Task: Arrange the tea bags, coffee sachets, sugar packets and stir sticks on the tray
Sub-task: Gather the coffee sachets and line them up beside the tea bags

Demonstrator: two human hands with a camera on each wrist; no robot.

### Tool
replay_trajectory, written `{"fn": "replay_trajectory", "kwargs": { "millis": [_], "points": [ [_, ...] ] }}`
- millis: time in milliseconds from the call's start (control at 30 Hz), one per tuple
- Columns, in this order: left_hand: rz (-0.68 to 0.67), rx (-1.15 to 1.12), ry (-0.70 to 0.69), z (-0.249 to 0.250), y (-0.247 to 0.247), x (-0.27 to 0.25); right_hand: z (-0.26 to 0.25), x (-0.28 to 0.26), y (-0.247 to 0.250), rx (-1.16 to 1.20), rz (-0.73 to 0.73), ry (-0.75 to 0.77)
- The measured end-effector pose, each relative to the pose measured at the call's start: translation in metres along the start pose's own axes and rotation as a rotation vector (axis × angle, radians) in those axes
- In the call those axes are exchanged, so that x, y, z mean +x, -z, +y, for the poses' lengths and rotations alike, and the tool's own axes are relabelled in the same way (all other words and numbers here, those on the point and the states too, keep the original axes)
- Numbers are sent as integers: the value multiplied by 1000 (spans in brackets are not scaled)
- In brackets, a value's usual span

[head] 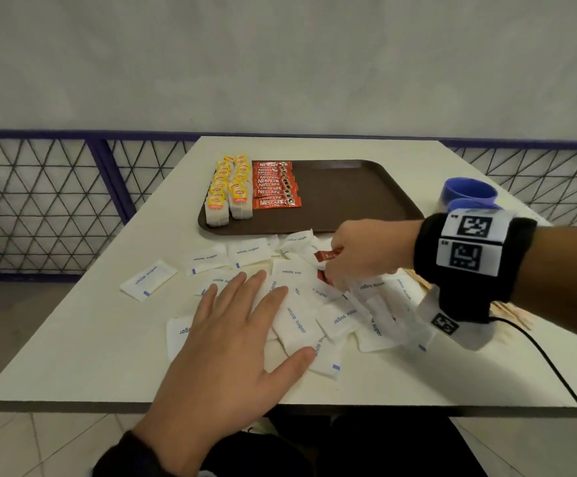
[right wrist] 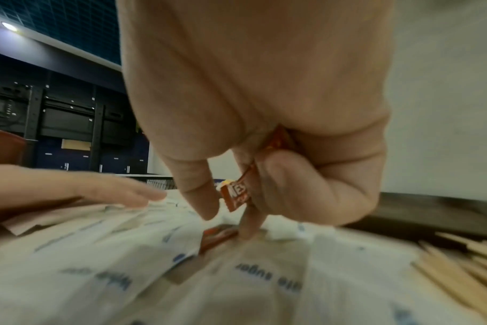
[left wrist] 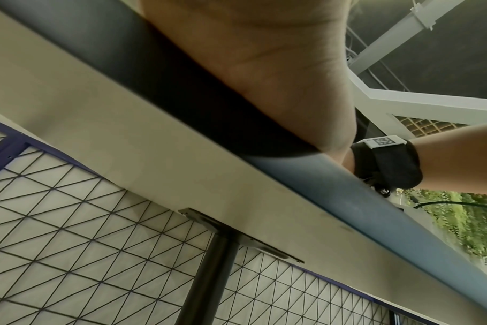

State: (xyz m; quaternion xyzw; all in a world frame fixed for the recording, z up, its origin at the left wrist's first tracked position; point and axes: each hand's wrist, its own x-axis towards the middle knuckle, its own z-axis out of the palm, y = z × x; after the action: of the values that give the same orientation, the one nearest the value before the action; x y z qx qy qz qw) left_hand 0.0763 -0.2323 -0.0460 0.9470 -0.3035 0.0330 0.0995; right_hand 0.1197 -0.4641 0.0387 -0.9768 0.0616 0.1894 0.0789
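A brown tray (head: 355, 194) holds two rows of yellow-tagged tea bags (head: 228, 191) at its left and a column of red coffee sachets (head: 275, 184) beside them. White sugar packets (head: 294, 321) lie scattered on the table in front of the tray. My left hand (head: 252, 318) lies flat on them with its fingers spread. My right hand (head: 335, 261) pinches a red coffee sachet (right wrist: 237, 195) just above the pile. A second red sachet (head: 324, 277) lies among the packets under its fingertips. Wooden stir sticks (right wrist: 459, 274) lie to the right, partly hidden by my right wrist.
Two blue cups (head: 469, 194) stand at the table's right edge beside the tray. The tray's middle and right part is bare. A mesh railing (head: 39, 201) runs behind and to the left of the white table (head: 73, 356). A black cable (head: 555, 373) hangs from my right wrist.
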Motion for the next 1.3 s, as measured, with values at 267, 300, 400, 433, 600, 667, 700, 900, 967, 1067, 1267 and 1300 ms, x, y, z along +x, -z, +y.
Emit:
{"fn": "replay_trajectory", "kwargs": {
  "millis": [267, 300, 400, 433, 600, 667, 700, 900, 967, 1067, 1267, 1300],
  "points": [
    [38, -6, -8, -2, 0, -2, -21, 12, -9, -53, 80, -36],
    [42, -8, -9, -3, 0, -2, -22, 11, -7, -49, 51, -53],
    [56, -36, -11, -3, -1, -1, -21, 7, -5, -40, 3, -96],
    [59, -50, -12, -3, -1, -2, -20, 5, -4, -37, 7, -95],
    [72, -106, -46, -7, -2, -2, -7, -4, 6, 70, -73, 1],
    [74, -114, -51, -6, -3, -3, -2, -7, 12, 139, -65, 39],
    [75, -111, -52, -6, -3, -3, -1, -8, 14, 191, -48, 50],
    [80, -110, -45, -5, -3, -3, -17, -2, 11, 236, 157, 166],
    [84, -99, -44, -4, -2, -4, -26, 4, 2, 102, 126, 219],
    [99, -93, -42, -3, 0, -3, -33, 8, -9, -86, 36, 255],
    [118, -93, -25, -4, -2, -1, -3, -5, 2, 203, 106, 244],
    [118, -99, -25, -4, -2, -1, 4, -6, 2, 229, 106, 213]
  ]
}}
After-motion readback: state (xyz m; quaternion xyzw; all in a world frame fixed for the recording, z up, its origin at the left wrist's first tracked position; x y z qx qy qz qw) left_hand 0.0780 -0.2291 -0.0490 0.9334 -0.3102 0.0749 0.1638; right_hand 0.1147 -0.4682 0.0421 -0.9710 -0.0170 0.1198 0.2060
